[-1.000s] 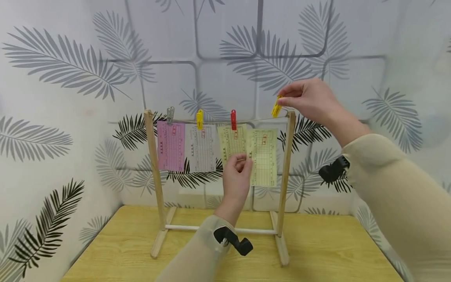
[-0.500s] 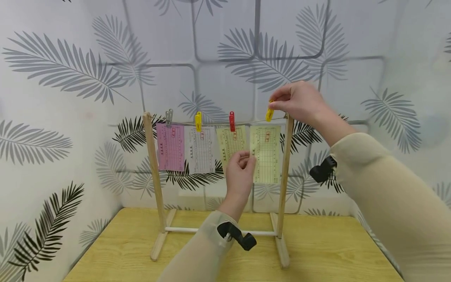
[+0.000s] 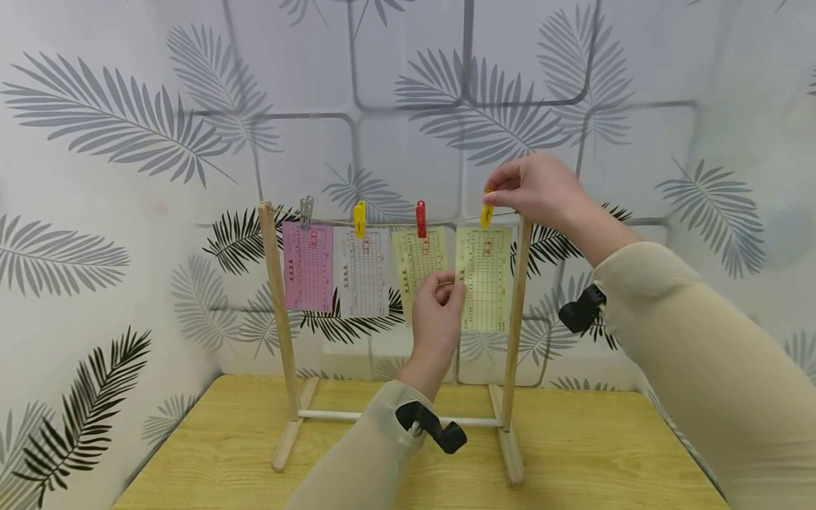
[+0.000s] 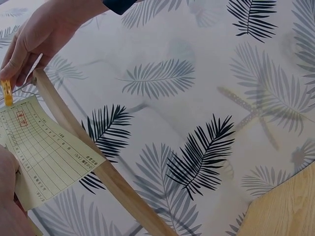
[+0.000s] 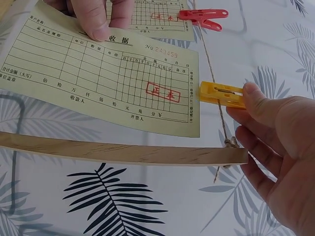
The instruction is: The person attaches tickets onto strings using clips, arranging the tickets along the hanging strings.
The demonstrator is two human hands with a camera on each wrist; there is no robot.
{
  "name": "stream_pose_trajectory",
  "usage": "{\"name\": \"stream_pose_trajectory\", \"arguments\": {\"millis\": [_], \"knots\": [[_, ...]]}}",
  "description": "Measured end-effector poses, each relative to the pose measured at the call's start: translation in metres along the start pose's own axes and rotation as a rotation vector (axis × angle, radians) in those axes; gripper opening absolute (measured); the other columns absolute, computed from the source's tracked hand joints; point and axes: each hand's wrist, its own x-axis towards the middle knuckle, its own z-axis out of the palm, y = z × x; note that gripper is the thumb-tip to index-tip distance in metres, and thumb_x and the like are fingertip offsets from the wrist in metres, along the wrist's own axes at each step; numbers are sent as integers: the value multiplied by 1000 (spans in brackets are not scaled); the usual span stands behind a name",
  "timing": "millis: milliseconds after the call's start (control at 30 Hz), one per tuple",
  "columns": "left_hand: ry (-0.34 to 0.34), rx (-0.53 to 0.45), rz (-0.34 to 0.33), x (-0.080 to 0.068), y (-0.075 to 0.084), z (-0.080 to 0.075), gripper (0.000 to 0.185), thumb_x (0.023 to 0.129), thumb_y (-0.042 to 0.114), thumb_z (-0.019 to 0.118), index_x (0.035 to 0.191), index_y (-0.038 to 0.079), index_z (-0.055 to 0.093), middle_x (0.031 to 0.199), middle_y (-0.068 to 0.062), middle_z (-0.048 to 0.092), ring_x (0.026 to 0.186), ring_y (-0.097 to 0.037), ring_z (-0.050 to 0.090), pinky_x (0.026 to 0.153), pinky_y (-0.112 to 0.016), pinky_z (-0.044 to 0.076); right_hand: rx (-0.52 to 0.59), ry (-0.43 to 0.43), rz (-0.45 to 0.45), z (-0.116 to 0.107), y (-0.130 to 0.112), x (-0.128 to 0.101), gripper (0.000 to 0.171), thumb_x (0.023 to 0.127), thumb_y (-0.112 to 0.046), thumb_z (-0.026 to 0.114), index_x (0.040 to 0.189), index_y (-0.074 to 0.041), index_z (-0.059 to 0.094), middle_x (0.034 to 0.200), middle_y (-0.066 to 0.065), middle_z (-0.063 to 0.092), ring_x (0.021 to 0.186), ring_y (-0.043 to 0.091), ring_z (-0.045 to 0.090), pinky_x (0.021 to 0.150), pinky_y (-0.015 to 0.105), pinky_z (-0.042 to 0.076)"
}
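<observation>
My left hand (image 3: 435, 319) pinches the left edge of a pale yellow receipt slip (image 3: 487, 294), printed with a grid and a red stamp. With thumb and fingers my right hand (image 3: 542, 190) grips a yellow clothespin (image 5: 221, 93). In the right wrist view the clothespin lies across a twine line (image 5: 212, 66), its tip right at the slip's top edge. The left wrist view has the slip hanging slanted below the clothespin, close to the right wooden post (image 4: 115, 182). Part of the clothespin's handle end is hidden by my right fingertips.
A pink slip (image 3: 309, 273) under a grey clip (image 3: 307, 212), a white slip (image 3: 366, 276) under a yellow clip (image 3: 360, 219) and another yellow slip (image 3: 417, 251) under a red clip (image 3: 421, 218) hang leftward. The wooden stand (image 3: 280, 312) rests on a table (image 3: 217, 439).
My right hand has moved left and down, bringing the yellow clothespin from beside the right post to the slip's top edge. My left hand has shifted the slip slightly right and up.
</observation>
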Motion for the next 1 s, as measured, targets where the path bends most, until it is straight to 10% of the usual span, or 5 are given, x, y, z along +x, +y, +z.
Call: {"name": "stream_pose_trajectory", "arguments": {"millis": [1000], "knots": [[-15, 13, -8, -1, 1, -4, 14, 110, 13, 71, 123, 10, 71, 106, -3, 80, 87, -11, 63, 76, -31, 49, -18, -117, 5, 3, 0, -1, 40, 107, -27, 77, 138, -2, 75, 134, 18, 76, 127, 37, 68, 106, 56, 52]]}}
